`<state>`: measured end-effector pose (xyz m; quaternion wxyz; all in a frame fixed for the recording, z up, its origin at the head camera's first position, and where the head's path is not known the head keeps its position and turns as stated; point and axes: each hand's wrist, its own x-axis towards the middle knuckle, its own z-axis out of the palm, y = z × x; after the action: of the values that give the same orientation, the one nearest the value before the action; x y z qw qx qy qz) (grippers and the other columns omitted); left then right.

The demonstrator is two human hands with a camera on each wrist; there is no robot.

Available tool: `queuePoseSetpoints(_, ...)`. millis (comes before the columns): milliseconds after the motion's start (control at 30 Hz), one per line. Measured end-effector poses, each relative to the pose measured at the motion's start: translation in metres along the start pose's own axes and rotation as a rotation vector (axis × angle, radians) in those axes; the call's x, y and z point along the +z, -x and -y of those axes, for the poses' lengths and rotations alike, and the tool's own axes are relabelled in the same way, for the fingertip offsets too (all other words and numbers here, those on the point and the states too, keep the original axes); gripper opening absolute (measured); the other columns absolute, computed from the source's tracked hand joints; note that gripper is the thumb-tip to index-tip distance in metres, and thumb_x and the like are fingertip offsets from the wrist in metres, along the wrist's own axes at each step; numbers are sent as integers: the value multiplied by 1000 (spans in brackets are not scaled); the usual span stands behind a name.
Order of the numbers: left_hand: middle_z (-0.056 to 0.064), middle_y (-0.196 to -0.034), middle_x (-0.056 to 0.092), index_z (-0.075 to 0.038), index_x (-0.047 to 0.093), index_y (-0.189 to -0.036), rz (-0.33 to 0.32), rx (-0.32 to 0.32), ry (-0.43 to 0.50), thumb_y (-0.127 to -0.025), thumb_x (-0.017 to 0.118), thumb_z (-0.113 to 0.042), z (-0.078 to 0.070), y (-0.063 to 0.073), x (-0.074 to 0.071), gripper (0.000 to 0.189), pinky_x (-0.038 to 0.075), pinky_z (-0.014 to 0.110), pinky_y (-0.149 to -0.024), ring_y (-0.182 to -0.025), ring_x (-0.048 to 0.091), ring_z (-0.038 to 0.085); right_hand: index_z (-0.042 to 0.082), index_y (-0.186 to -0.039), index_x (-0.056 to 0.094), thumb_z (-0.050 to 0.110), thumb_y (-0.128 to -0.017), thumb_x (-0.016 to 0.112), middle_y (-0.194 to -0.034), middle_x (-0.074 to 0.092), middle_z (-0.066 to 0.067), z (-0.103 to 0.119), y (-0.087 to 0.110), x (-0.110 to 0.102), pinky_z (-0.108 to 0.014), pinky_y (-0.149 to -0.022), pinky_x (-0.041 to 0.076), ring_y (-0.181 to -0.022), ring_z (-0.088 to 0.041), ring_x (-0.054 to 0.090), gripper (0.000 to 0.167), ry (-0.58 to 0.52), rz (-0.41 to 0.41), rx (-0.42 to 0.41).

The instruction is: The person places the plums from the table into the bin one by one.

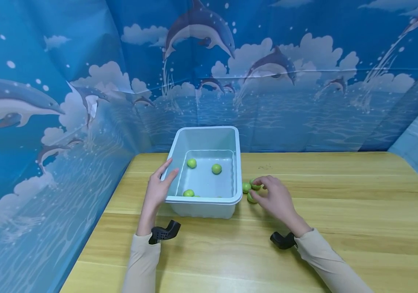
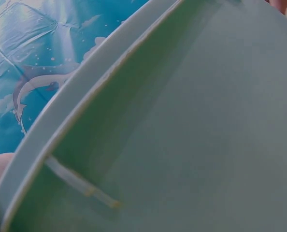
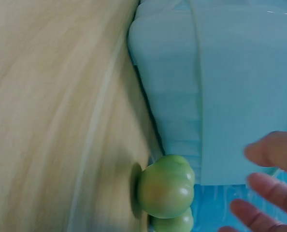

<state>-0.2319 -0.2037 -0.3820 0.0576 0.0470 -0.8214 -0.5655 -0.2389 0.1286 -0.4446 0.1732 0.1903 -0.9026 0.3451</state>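
My left hand (image 1: 157, 188) grips the left rim of the pale blue plastic tub (image 1: 209, 200), thumb over the inner wall. My right hand (image 1: 276, 199) curves low over the loose green fruits (image 1: 246, 187), its fingers (image 3: 254, 217) spread with a gap between them and nothing held. Those three fruits lie in a tight cluster on the worktop (image 1: 333, 228), just beside the tub's right wall. The tub stands close to the worktop's far edge, nearer the far left corner than the far right one. Inside, three more green fruits (image 1: 216, 169) show plainly, and slivers of others peep above the near rim; I can't count those.

The fruits are round and glossy, so a clumsy nudge from my thumb could send one rolling across the bare boards to my right, maybe off an edge. Pinching one while its neighbours press against it could make it squirt sideways. If I pulled too hard on the rim, the light-looking tub might slide or tip, and the fruits inside would roll together.

The tub is smooth, with rounded corners, a turned-over lip and rippled lower walls. The worktop has a pale yellow wood grain. Behind it hangs a creased, shiny dolphin-print sheet (image 1: 209, 110).
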Motion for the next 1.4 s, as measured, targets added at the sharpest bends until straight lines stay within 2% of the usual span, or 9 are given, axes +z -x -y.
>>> queuePoseSetpoints(167, 8, -151, 30, -22, 43, -145, -1, -1, 5, -91, 61, -43, 1, 0, 0, 60, 24, 47, -108, -139, 23, 26, 5, -102, 68, 22, -81, 76, -99, 64, -11, -4, 1, 3, -44, -71, 47, -88, -28, 57, 29, 86, 72, 53)
queuePoseSetpoints(467, 8, -151, 30, -22, 43, -144, -3, 6, 11, -92, 61, -43, 1, -1, 0, 59, 26, 46, -108, -138, 24, 25, 8, -97, 68, 30, -77, 78, -91, 63, -7, -6, 2, 7, -46, -67, 45, -79, -26, 59, 31, 183, 84, 115)
queuePoseSetpoints(700, 8, -151, 30, -22, 43, -145, 2, -2, 15, -92, 60, -41, 1, -1, 0, 59, 26, 46, -108, -138, 24, 26, 7, -98, 68, 32, -76, 78, -80, 58, -3, -6, 2, 11, -38, -59, 42, -66, -20, 52, 35, 226, 117, 132)
queuePoseSetpoints(900, 8, -151, 30, -22, 43, -144, 0, -2, 13, -92, 60, -41, 1, -1, 0, 58, 26, 46, -108, -138, 24, 25, 6, -97, 67, 32, -78, 76, -72, 51, 1, -7, 2, 14, -32, -52, 36, -60, -17, 46, 34, 235, 128, 124)
queuePoseSetpoints(1400, 8, -150, 32, -21, 43, -144, -6, 11, 0, -93, 60, -40, 1, 0, 0, 57, 27, 46, -108, -138, 25, 25, 9, -98, 63, 28, -81, 73, -66, 52, 2, -10, 9, 9, -30, -47, 32, -54, -16, 43, 28, 187, 150, 139)
